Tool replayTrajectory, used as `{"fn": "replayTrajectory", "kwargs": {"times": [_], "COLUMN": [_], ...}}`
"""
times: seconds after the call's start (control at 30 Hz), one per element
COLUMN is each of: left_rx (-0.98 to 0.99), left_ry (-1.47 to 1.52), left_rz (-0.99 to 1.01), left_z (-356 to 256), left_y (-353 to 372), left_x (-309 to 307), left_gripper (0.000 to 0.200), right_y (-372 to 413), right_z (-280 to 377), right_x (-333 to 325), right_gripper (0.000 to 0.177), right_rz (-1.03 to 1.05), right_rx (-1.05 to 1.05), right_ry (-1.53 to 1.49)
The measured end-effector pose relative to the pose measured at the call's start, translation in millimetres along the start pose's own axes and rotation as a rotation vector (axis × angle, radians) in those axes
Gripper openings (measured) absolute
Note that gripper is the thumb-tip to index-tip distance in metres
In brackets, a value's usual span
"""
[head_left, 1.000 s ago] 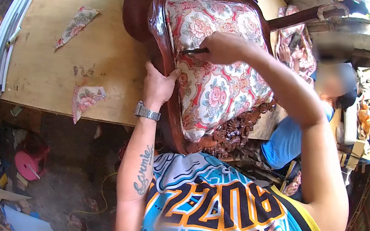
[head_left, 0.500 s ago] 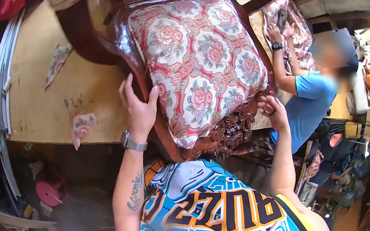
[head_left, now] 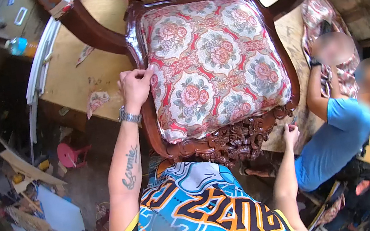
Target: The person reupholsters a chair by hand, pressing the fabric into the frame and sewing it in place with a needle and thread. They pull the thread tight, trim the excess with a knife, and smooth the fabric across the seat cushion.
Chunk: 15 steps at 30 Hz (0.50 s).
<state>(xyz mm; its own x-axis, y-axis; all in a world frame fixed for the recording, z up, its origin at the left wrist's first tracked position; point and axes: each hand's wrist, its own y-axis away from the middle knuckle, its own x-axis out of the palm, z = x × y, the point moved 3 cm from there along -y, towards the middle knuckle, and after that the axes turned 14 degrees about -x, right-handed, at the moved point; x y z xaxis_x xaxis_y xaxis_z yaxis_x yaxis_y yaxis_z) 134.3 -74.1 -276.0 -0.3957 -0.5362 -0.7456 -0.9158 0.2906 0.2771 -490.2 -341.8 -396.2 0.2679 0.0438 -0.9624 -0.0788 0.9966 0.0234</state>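
Note:
A carved dark wooden chair (head_left: 149, 121) stands in front of me, its seat covered in red and cream floral fabric (head_left: 218, 52). At the seat's left edge, my left hand (head_left: 136, 88) has its fingers curled, with thumb and forefinger pinched on the fabric border. My right hand (head_left: 291, 134) is off the chair, just right of the carved front rail (head_left: 239, 138). Its fingers are closed in a pinch around something too small to make out.
A wooden table (head_left: 69, 85) carries floral fabric scraps (head_left: 96, 102). On the right, a co-worker in a blue shirt (head_left: 343, 138) handles matching floral fabric (head_left: 321, 11). A pink stool (head_left: 72, 154) and clutter (head_left: 25, 203) occupy the floor at left.
My left hand has gone from spread fingers on the frame to a pinch at the fabric edge. My right hand has left the seat's front corner and moved down and right. The view has shifted.

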Motion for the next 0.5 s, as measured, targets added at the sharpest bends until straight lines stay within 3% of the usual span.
{"fn": "replayTrajectory", "kwargs": {"times": [0.17,0.27,0.33,0.4,0.47,0.5], "left_rx": [-0.062,-0.009,0.051,0.002,-0.014,0.012], "left_ry": [0.044,0.309,0.188,0.060,0.058,0.037], "left_rz": [-0.073,0.042,-0.143,-0.235,-0.216,-0.224], "left_z": [-1,13,6,-11,-16,-19], "left_y": [-11,-19,-6,12,13,15], "left_x": [13,22,21,17,13,12], "left_gripper": [0.044,0.039,0.035,0.036,0.034,0.033], "right_y": [14,22,25,34,50,57], "right_z": [32,89,148,237,333,375], "right_x": [-22,-57,-90,-115,-122,-115], "right_gripper": [0.041,0.034,0.030,0.029,0.030,0.035], "right_rz": [-0.355,-0.536,-0.644,-0.561,-0.517,-0.385], "right_rx": [-0.150,-0.333,-0.535,-0.585,-0.962,-1.079], "right_ry": [0.057,-0.014,-0.084,-0.406,-0.428,-0.419]}}
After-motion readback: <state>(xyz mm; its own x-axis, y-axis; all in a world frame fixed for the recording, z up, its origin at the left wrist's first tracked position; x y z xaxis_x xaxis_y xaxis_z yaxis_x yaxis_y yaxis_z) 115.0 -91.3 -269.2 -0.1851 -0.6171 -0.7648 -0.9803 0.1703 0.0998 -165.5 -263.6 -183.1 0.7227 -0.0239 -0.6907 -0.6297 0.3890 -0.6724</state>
